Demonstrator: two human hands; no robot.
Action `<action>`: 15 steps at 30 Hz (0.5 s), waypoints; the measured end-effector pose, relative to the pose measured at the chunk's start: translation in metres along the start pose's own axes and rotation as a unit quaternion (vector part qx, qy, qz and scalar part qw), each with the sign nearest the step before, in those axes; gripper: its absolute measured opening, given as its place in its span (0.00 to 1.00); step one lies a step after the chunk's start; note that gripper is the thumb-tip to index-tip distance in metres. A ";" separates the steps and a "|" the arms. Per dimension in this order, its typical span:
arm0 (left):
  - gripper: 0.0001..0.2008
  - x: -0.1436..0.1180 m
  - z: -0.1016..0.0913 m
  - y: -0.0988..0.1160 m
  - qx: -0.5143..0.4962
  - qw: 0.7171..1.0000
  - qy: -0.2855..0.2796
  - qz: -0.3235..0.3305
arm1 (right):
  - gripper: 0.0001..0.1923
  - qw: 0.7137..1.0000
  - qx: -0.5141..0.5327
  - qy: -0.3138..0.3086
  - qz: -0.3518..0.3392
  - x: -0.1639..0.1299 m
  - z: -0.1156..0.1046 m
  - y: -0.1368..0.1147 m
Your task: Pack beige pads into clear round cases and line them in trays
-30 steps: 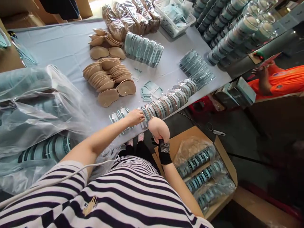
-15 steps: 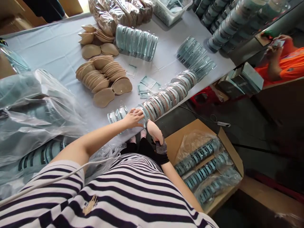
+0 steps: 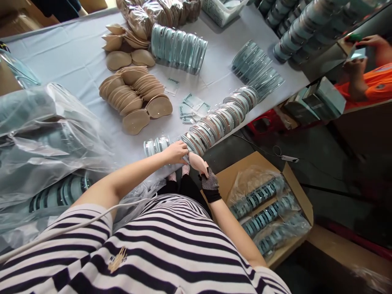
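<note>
My left hand [image 3: 177, 152] reaches over the table's front edge with its fingers bent together, beside the near end of a long row of round clear cases [image 3: 219, 122]. What its fingertips hold is hidden. Touching or almost touching them is a pale beige stick-on bra [image 3: 197, 162], smooth and cup-shaped. My right hand [image 3: 210, 181], in a black mesh fingerless glove, grips that bra from the right, just off the table edge. A short row of clear cases [image 3: 157, 145] lies left of my left hand. Behind it are nested tan stick-on bras [image 3: 133, 98] and printed cards [image 3: 193, 107].
More clear cases [image 3: 179, 48] lie farther back, with bagged bras [image 3: 147, 18] and a white basket [image 3: 225, 14] behind. Plastic-wrapped stacks [image 3: 45, 134] fill the left. An open carton [image 3: 286, 181] of cases stands low on the right. A co-worker in an orange sleeve [image 3: 378, 81] handles something.
My left hand's fingers have drawn together and it has come closer to the bra. My right hand has turned slightly with the bra. The co-worker's hands have moved apart.
</note>
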State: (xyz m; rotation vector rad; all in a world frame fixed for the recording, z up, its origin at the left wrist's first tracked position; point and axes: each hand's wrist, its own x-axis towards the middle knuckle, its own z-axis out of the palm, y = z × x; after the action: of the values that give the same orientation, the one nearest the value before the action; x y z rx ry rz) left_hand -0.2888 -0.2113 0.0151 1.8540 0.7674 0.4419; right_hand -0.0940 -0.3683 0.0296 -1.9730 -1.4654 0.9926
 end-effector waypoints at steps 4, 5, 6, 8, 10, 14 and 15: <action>0.15 -0.002 -0.001 0.008 -0.005 1.000 0.017 -0.010 | 0.22 0.996 -0.081 -0.038 -0.001 0.030 0.015 -0.011; 0.15 -0.002 -0.001 0.008 -0.014 1.000 0.024 -0.007 | 0.22 0.993 -0.100 -0.059 0.013 0.034 0.016 -0.009; 0.15 -0.002 -0.002 0.009 -0.022 0.999 0.030 0.000 | 0.22 0.990 -0.113 -0.079 0.030 0.035 0.015 -0.007; 0.14 -0.003 -0.002 0.008 -0.031 0.998 0.042 0.016 | 0.22 0.986 -0.123 -0.098 0.049 0.031 0.010 0.001; 0.13 -0.004 -0.002 0.006 -0.023 0.998 0.043 0.029 | 0.19 0.986 -0.137 -0.089 0.039 0.025 0.003 0.006; 0.11 -0.006 0.000 0.003 -0.008 0.998 0.014 0.058 | 0.15 0.973 -0.200 -0.118 -0.002 0.032 0.006 -0.004; 0.11 -0.006 0.001 0.002 -0.009 0.998 0.011 0.065 | 0.15 0.969 -0.209 -0.130 -0.005 0.038 0.010 -0.009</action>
State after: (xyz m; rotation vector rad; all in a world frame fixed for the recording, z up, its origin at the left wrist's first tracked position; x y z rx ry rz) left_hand -0.2925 -0.2166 0.0171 1.8914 0.6570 0.5518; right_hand -0.1011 -0.3300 0.0208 -2.1770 -1.9611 1.0342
